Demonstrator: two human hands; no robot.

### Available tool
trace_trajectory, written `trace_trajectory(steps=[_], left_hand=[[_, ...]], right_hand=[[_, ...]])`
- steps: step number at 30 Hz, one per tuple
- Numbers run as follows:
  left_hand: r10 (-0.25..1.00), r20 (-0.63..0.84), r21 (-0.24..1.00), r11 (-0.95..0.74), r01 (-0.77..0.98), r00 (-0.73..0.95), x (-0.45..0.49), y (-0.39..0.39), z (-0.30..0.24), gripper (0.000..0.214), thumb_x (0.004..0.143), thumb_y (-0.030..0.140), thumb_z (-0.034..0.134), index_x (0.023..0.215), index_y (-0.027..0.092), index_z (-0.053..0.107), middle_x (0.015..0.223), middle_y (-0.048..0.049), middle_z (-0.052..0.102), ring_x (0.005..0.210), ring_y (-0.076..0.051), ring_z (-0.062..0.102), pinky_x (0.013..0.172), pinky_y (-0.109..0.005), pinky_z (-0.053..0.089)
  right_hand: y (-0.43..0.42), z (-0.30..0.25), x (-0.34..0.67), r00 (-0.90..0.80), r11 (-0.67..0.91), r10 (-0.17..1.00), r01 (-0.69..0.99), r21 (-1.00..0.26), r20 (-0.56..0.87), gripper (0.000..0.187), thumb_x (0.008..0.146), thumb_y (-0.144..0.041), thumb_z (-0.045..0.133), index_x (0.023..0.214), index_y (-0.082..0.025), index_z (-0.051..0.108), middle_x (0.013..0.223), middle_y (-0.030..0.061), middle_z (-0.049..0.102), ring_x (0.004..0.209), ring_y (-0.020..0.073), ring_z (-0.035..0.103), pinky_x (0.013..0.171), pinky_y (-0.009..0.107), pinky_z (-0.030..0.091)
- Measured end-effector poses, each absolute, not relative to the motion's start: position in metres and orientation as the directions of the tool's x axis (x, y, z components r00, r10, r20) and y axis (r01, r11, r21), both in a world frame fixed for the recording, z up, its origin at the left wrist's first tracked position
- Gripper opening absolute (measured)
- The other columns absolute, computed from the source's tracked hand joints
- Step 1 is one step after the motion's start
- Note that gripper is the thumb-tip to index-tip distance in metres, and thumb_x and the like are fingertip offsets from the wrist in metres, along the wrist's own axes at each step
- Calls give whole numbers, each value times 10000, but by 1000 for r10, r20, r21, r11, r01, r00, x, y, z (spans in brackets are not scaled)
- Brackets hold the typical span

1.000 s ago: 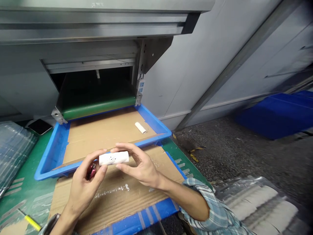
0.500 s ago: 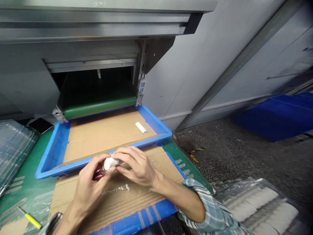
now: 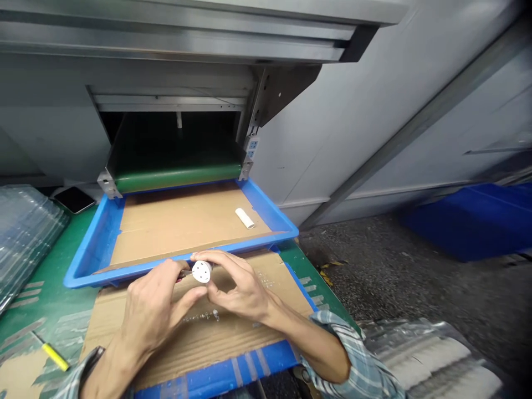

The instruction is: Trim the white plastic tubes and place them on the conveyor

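My right hand (image 3: 243, 285) grips a white cylinder (image 3: 201, 271) between thumb and fingers. Its round end faces me and shows several small dark holes. Close on the left, my left hand (image 3: 152, 305) is curled around a small tool (image 3: 184, 274) with a red handle and a thin metal tip. Most of the tool is hidden by the fingers, so its kind is unclear. The tip reaches the left edge of the cylinder's end face. Both hands are above a cardboard sheet (image 3: 174, 354). Another white cylinder (image 3: 245, 218) lies in the blue tray (image 3: 78, 266).
Behind the tray is a green conveyor belt (image 3: 178, 177) with a white piece (image 3: 179, 120) farther in. A yellow-handled screwdriver (image 3: 55, 356), a phone-like dark device (image 3: 73, 199) and stacked clear plastic trays (image 3: 25, 238) are on the left. Bagged white pieces (image 3: 432, 360) are at lower right.
The cylinder's end has turned to face me, showing its holes. My left thumb has come away from it, and the tool's metal tip now shows at its edge. The view has shifted slightly.
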State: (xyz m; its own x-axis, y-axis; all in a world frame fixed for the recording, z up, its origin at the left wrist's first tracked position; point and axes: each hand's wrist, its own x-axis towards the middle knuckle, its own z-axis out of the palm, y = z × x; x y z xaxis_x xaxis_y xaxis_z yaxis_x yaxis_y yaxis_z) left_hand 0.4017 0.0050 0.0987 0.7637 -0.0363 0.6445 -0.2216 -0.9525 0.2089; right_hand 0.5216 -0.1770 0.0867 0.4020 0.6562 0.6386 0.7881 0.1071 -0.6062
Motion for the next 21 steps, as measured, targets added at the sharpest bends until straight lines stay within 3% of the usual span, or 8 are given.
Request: trace_trajectory(steps=[3, 10, 21], left_hand=[[-43, 629, 138, -976, -166, 776, 399, 5, 98, 344, 1091, 539, 517, 1011, 212, 590, 767, 14, 694, 625, -167, 681, 589, -286, 428], [-61, 603, 101, -983, -152, 795, 398, 4, 98, 380, 1104, 538, 486, 922, 217, 575, 710, 22, 663, 608, -164, 652, 569, -305, 383], [-109, 653, -21, -992, -126, 750, 398, 1, 105, 437, 1121, 511, 453, 805, 223, 545, 648, 24, 564, 558, -153, 563, 563, -325, 341]], right_hand=[[-176, 86, 522, 349, 117, 678, 818, -564, 647, 500, 856, -83, 624, 1327, -250, 620, 1191, 74, 795, 1070, 232, 778, 946, 387, 654], [-174, 88, 523, 300, 127, 713, 834, -538, 634, 405, 883, -117, 598, 1267, -243, 631, 1111, 66, 801, 969, 230, 774, 867, 381, 643], [-174, 84, 524, 303, 120, 697, 844, -522, 650, 457, 857, -99, 599, 1288, -242, 653, 1151, 75, 803, 1000, 238, 769, 889, 401, 643]])
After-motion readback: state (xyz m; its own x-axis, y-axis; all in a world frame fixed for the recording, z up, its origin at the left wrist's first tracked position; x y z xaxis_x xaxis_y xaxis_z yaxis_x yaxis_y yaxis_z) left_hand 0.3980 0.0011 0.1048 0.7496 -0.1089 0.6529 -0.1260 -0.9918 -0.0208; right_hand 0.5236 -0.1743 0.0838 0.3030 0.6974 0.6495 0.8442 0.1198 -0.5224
